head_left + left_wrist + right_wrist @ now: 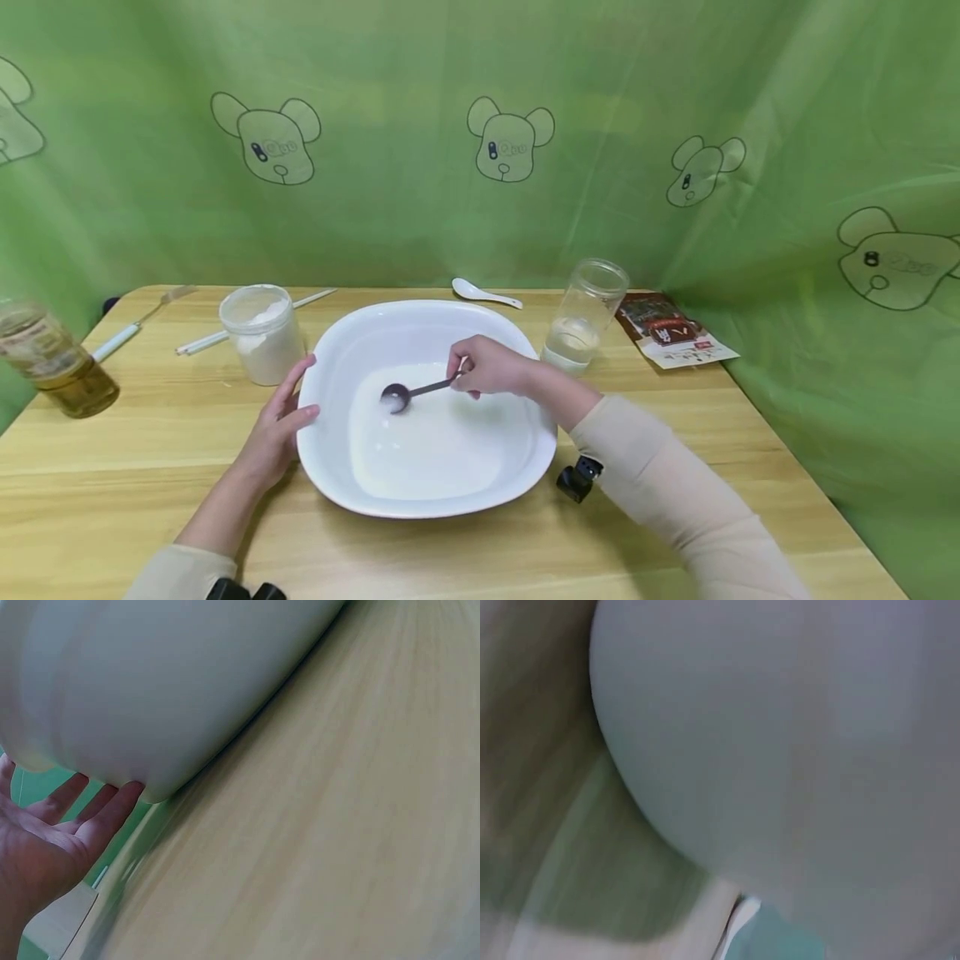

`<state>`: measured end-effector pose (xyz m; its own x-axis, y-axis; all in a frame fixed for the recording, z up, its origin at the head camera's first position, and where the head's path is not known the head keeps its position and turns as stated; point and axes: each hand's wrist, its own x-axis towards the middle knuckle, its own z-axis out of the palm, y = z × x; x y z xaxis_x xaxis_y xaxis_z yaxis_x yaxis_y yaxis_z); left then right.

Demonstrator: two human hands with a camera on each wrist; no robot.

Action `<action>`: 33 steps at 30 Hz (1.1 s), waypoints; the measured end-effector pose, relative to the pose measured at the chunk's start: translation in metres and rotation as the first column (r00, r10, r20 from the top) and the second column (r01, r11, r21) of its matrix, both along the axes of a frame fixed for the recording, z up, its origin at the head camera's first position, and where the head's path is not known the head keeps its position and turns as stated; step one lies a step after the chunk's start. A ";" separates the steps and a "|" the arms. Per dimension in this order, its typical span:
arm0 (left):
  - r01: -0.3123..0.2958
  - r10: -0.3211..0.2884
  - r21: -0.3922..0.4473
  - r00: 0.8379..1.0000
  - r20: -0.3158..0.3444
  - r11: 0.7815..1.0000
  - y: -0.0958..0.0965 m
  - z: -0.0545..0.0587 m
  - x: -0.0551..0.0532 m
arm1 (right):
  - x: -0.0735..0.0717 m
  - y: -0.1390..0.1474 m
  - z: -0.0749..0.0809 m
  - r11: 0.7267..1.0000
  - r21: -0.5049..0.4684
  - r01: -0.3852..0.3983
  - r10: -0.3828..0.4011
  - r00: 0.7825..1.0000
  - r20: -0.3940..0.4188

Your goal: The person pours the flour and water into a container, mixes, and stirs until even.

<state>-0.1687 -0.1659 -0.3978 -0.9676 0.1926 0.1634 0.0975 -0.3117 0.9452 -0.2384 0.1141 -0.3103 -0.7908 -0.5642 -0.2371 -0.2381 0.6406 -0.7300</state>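
Observation:
In the head view, a white basin [431, 506] stands mid-table with a shallow whitish layer over its bottom. My right hand [491, 367] is above the basin and pinches the handle of a dark spoon [397, 397]. Something whitish shows in the spoon's bowl, which is low over the white layer; whether it touches is unclear. On the basin's left side, my left hand [279, 429] rests with thumb and a finger at the rim. The left wrist view shows that hand's [52, 840] fingers fairly straight, tips against the outer wall. The right wrist view shows mostly the basin's [765, 750] outside.
Behind the left hand stands a jar of white powder [264, 337]. White sticks [202, 342] and a fork [120, 340] lie nearby. At far left is a jar of golden liquid [63, 371]. A white spoon [483, 294], glass jar [585, 317] and printed packet [671, 329] are behind the basin.

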 end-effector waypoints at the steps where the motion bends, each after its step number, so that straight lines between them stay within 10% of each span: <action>1: -0.003 0.003 -0.002 1.000 0.002 1.000 0.000 0.000 0.000 | 0.003 -0.003 -0.001 1.000 -0.013 -0.017 0.018 1.000 0.025; 13: 0.000 0.000 -0.002 1.000 -0.004 1.000 0.000 0.000 -0.001 | 0.034 0.032 0.013 0.966 0.035 -0.257 0.251 0.961 0.120; 24: 0.005 -0.005 -0.002 1.000 -0.009 1.000 -0.001 -0.001 -0.001 | 0.023 0.080 0.029 0.993 0.091 -0.080 0.082 0.996 -0.018; 33: -0.002 0.002 0.010 1.000 -0.018 1.000 0.000 0.000 0.000 | -0.005 0.066 0.022 0.989 0.143 0.038 -0.017 0.989 -0.147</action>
<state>-0.1685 -0.1660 -0.3978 -0.9649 0.1890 0.1821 0.1147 -0.3205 0.9403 -0.2430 0.1802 -0.2885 -0.8374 -0.5102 -0.1962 -0.3158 0.7445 -0.5882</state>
